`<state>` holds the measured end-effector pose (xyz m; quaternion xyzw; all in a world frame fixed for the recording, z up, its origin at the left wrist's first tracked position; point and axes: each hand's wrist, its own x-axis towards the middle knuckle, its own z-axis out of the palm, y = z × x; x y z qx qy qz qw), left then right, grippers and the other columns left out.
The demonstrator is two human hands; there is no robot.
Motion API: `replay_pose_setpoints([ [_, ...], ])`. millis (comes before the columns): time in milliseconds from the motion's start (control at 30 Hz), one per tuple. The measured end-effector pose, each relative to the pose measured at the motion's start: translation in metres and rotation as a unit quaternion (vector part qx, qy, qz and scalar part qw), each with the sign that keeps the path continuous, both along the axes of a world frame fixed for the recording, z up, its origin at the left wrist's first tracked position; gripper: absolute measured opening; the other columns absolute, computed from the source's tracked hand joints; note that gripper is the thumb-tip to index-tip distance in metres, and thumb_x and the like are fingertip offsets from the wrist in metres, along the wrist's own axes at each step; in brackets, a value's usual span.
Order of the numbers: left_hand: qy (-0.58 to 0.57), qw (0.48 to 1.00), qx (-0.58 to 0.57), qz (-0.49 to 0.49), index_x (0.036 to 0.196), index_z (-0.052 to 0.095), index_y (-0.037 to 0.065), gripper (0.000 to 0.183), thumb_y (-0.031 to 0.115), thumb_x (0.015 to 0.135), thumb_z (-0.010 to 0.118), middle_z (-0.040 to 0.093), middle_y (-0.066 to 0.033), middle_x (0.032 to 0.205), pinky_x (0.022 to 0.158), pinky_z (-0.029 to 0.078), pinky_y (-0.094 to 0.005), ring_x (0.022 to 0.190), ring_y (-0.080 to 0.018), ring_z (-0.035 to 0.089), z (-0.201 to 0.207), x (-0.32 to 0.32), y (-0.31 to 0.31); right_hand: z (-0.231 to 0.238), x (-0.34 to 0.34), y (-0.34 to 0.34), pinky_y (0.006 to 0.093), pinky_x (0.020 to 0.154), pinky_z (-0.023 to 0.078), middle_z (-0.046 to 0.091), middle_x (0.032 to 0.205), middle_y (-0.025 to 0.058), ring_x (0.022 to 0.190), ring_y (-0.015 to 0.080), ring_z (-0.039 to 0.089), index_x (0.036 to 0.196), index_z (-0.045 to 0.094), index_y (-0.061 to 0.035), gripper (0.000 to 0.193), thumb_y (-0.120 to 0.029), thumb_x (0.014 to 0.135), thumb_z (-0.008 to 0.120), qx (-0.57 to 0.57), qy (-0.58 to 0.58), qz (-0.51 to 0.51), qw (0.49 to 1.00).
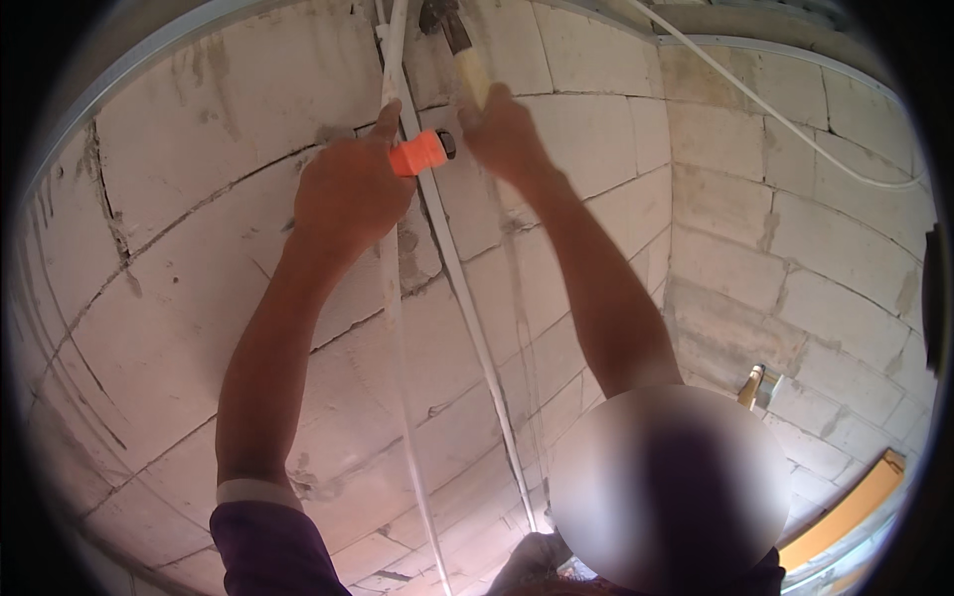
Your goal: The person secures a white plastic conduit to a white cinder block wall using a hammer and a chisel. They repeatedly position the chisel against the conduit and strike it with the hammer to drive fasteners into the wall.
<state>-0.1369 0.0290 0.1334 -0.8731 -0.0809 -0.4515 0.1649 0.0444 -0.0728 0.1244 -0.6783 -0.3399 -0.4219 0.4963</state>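
Note:
My right hand [504,137] is raised near the top of the wall, closed around the pale wooden handle [471,77] of a hammer. The dark hammer head [437,16] is up by the top edge, partly blurred. To its left, my left hand [350,189] grips a bright orange handle [415,155] with a dark round end [448,145] facing right; the rest of that tool is hidden. My left index finger points upward along a white pipe [395,65]. Behind the hands stands a pale block wall [219,129] with dark joints.
A second white pipe [477,348] slants down the wall. A white cable [775,109] hangs at the upper right. At the lower right are a bottle-like object [753,385] and an orange-yellow board [845,512]. A round blurred patch [666,487] covers part of the lower scene.

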Motion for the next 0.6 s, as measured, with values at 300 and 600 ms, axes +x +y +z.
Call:
replay_pose_setpoints([
  [300,-0.001,1.000,-0.001,0.001,0.152,0.045,0.012,0.069,0.020,0.086,0.064,0.069,-0.0156,0.082,0.073,0.058,-0.0434,0.077,-0.0306,0.070,0.001,-0.004,0.009,0.032,-0.053,-0.014,0.0501,0.068,0.053,0.067,0.088,0.0345,0.076,0.0483,0.068,0.104,0.053,0.0090,0.047,-0.037,0.100,0.060,0.257,-0.075,0.080,0.960],
  [600,-0.004,1.000,-0.004,0.007,0.152,0.046,0.011,0.069,0.020,0.086,0.064,0.069,-0.0162,0.080,0.072,0.058,-0.0438,0.075,-0.0311,0.070,0.003,-0.009,0.008,0.024,-0.041,-0.013,0.0557,0.073,0.054,0.066,0.081,0.0327,0.083,0.0512,0.067,0.102,0.048,0.0063,0.045,-0.037,0.099,0.060,0.142,-0.046,0.057,0.987],
])
